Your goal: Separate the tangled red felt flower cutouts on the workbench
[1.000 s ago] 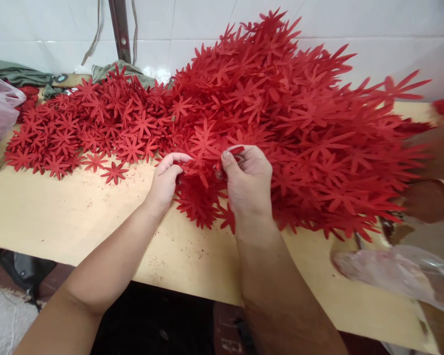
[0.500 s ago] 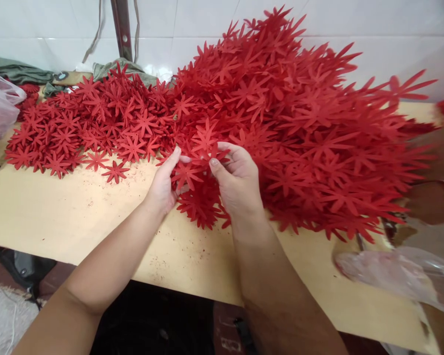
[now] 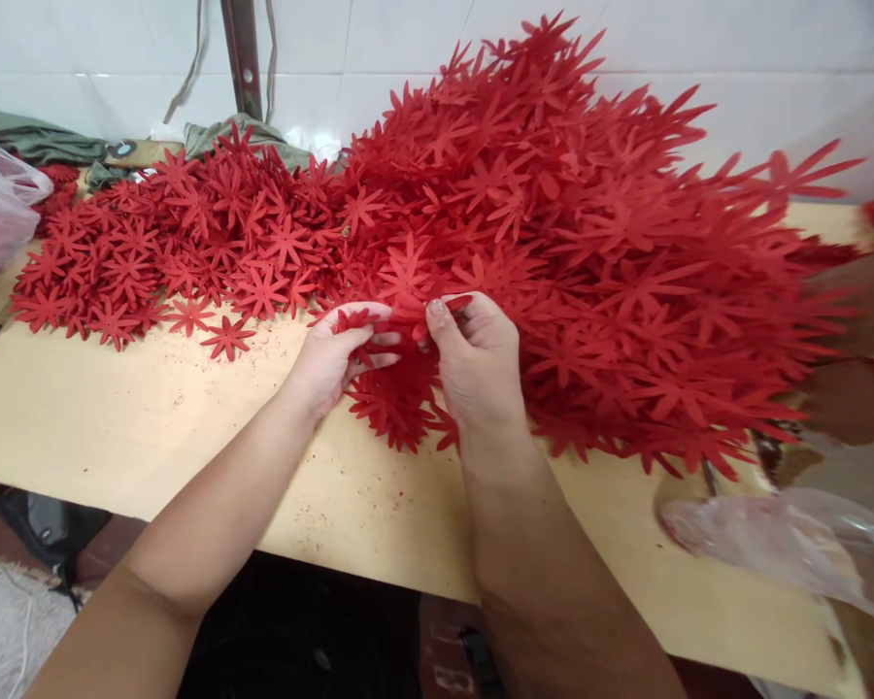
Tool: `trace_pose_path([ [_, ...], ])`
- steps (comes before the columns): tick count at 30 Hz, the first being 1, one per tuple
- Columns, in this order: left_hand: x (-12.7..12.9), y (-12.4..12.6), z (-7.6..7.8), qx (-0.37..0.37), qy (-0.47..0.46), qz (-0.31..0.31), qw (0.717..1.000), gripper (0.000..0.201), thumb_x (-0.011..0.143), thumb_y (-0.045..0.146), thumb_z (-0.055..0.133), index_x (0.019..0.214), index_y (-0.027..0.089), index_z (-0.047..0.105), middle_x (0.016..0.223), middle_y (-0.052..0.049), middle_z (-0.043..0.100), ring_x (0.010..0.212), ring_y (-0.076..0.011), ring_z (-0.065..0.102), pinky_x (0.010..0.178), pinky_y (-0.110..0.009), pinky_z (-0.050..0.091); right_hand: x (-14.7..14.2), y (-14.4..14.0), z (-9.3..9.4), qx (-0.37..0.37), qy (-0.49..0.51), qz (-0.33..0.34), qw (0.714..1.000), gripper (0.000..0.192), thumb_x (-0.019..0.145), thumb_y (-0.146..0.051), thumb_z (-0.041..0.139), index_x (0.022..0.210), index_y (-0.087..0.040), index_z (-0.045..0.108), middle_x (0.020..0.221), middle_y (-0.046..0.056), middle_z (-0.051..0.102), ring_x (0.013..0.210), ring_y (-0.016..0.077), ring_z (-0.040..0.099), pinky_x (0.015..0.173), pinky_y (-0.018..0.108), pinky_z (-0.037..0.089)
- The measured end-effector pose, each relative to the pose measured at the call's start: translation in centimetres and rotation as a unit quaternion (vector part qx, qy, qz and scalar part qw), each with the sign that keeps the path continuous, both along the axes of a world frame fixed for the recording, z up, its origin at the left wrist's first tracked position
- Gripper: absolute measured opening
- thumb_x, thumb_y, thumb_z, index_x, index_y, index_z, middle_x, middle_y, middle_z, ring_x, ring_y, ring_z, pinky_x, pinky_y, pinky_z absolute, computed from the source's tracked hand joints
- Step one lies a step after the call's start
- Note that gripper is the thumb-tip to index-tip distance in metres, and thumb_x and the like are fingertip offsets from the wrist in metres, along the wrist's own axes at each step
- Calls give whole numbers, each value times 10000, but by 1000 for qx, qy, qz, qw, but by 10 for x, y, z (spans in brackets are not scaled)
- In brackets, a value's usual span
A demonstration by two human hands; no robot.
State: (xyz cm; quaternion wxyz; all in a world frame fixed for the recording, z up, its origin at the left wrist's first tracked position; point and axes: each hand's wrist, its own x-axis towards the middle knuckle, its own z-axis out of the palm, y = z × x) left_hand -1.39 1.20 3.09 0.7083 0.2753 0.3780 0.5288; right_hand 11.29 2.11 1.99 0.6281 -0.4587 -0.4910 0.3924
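Note:
My left hand (image 3: 319, 367) pinches a red star-shaped fabric flower (image 3: 354, 319) between thumb and forefinger, its other fingers loosely spread below. Close beside it, my right hand (image 3: 487, 369) has thumb and fingers closed on another red fabric flower (image 3: 410, 316), whose petals point toward the left hand. Whether the right hand holds one layer or several is hidden by the fingers. Both hands are above the front edge of a large pile of red flowers (image 3: 589, 214). Just under them hangs a small clump of red flowers (image 3: 389, 403) resting on the table.
A lower heap of red flowers (image 3: 127, 257) spreads to the left on the pale wooden table (image 3: 152, 417). One loose flower (image 3: 228, 338) lies in front of it. Plastic bags stand at the left (image 3: 0, 209) and right (image 3: 787, 539). A tiled wall (image 3: 408, 39) closes the back.
My left thumb has come down onto a flower, which is now pinched in that hand. The right hand has shifted slightly right, still holding its flower.

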Motion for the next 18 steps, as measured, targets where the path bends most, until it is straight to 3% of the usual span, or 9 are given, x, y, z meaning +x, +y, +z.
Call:
trace_pose_path([
  [5,5,-3,-2,42,50,-18,998,93,744,174,660,832,184,630,648,58,566,515,-27,451,499,-180,356,0,-1,1,-14,-10,-9,1000,416,687,-575,677,643,-203,495,588,-48,480,527,71,411,515,242,387],
  [11,12,-8,-2,56,91,-12,994,281,604,242,800,801,174,612,728,51,602,668,-51,532,669,-207,430,-5,-5,4,8,-73,-58,996,546,729,-617,610,519,-198,331,513,-63,284,496,57,257,442,224,246],
  [18,14,-4,-7,53,70,17,996,273,613,259,788,741,160,569,651,61,578,620,-48,522,668,-216,434,-13,-8,-1,34,-72,-50,996,338,766,-508,627,669,-193,549,634,-35,463,604,82,431,604,254,392],
])
